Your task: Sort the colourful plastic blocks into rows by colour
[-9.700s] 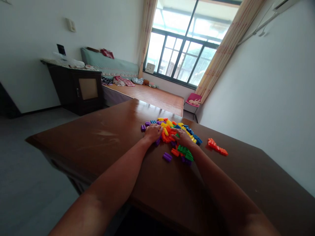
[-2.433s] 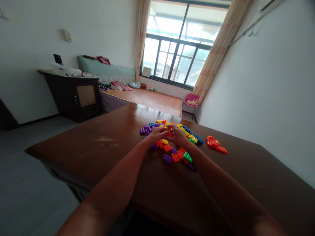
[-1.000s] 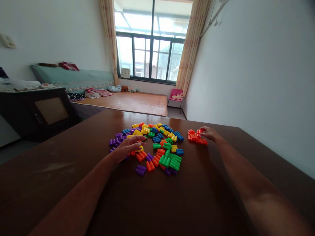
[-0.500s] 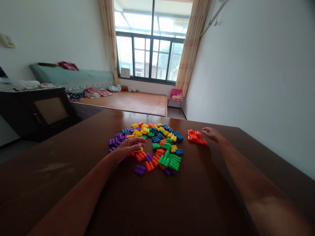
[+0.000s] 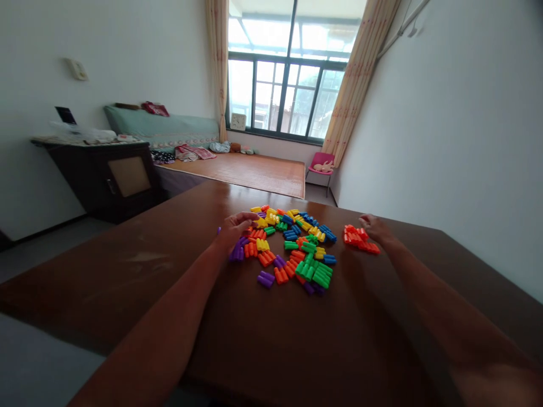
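Note:
A loose pile of toy building blocks in purple, orange, yellow, green and blue lies on the brown table (image 5: 169, 237). At the pile's far left is my left hand (image 5: 237, 226), its fingers stretched out and its fingertips beside a yellow block (image 5: 261, 223). Purple blocks (image 5: 238, 251) lie just under that wrist. Apart from the pile, to the right, sits a group of orange blocks (image 5: 358, 238). My right hand (image 5: 374, 227) is at the far right edge of this group with curled fingers; what they hold, if anything, is hidden.
Nearest me in the pile are a purple block (image 5: 266, 279) and joined green blocks (image 5: 314, 272). Beyond the table stand a mat-covered bed (image 5: 254, 169), a pink chair (image 5: 321, 164) and a dark cabinet (image 5: 97, 175). A white wall (image 5: 466, 124) runs along the right.
My left hand has moved away from me, from over the near left of the pile to the yellow blocks. My right hand stays by the orange group. The view has turned left.

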`<state>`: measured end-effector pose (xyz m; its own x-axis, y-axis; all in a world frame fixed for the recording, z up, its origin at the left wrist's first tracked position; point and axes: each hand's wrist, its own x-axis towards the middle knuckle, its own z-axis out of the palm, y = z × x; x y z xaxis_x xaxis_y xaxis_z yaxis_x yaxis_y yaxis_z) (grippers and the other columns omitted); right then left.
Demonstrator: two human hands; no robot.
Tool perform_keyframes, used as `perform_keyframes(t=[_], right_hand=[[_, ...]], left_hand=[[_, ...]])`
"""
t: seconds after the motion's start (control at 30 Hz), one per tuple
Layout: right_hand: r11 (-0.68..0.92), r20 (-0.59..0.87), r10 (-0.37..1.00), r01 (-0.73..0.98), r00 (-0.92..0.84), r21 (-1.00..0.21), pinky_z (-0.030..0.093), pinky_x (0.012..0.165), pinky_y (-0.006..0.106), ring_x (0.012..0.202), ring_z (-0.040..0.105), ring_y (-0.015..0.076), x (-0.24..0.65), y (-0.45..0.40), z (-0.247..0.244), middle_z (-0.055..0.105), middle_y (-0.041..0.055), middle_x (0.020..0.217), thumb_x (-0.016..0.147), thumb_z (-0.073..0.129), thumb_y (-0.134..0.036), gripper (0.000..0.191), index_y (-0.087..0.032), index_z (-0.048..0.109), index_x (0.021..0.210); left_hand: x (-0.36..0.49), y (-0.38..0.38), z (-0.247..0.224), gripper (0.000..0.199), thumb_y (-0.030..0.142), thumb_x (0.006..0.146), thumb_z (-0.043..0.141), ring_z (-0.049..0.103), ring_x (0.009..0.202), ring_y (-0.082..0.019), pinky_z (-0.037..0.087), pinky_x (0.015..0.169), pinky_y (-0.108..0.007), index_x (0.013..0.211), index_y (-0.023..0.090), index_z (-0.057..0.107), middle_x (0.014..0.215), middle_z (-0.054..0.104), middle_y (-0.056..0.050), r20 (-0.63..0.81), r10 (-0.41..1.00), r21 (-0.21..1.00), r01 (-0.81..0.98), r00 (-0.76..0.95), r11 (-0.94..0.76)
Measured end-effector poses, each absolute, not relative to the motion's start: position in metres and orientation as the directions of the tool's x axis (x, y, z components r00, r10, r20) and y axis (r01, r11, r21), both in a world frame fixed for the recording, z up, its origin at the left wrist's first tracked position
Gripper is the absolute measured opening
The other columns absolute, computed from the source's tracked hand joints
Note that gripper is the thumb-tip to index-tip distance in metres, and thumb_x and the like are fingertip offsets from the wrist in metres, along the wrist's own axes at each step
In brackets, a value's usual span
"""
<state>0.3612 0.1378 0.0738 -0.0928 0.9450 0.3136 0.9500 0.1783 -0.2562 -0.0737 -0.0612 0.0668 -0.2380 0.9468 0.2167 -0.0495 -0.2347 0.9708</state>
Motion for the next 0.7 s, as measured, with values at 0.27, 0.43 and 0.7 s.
perform_keyframes(t=[0.27,0.43,0.7], right_hand=[[0.65,0.067,0.76,0.753,-0.647,-0.099,0.045,0.069,0.026,0.08,0.064,0.0188,0.2,0.063,0.097,0.072,0.0046,0.092,0.088,0.051,-0.041,0.028,-0.025,0.071,0.099],[0.597,-0.186,0.775,0.796,-0.604,-0.1,0.042,0.06,0.027,0.07,0.062,0.0192,0.182,0.056,0.097,0.07,0.0062,0.078,0.08,0.061,-0.051,0.032,-0.021,0.072,0.081],[0.501,-0.057,0.729,0.588,-0.683,-0.635,0.039,0.051,0.022,0.058,0.052,0.0106,0.168,0.044,0.09,0.06,-0.0021,0.067,0.071,0.065,-0.058,0.05,-0.018,0.065,0.101]], left_hand=[[-0.084,-0.05,0.05,0.017,0.023,0.065,0.064,0.062,0.068,-0.011,0.042,0.051,-0.016,0.079,0.013,0.068,0.082,0.07,-0.004,0.198,0.87,0.964,-0.071,-0.451,-0.257],[-0.08,-0.046,0.048,0.015,0.016,0.067,0.059,0.061,0.066,-0.01,0.04,0.049,-0.016,0.078,0.013,0.067,0.083,0.07,-0.005,0.194,0.884,0.958,-0.112,-0.426,-0.264],[-0.068,-0.053,0.051,0.015,0.022,0.073,0.064,0.062,0.072,-0.011,0.047,0.06,-0.02,0.084,0.013,0.067,0.087,0.068,-0.004,0.229,0.955,0.966,-0.079,-0.186,-0.247]])
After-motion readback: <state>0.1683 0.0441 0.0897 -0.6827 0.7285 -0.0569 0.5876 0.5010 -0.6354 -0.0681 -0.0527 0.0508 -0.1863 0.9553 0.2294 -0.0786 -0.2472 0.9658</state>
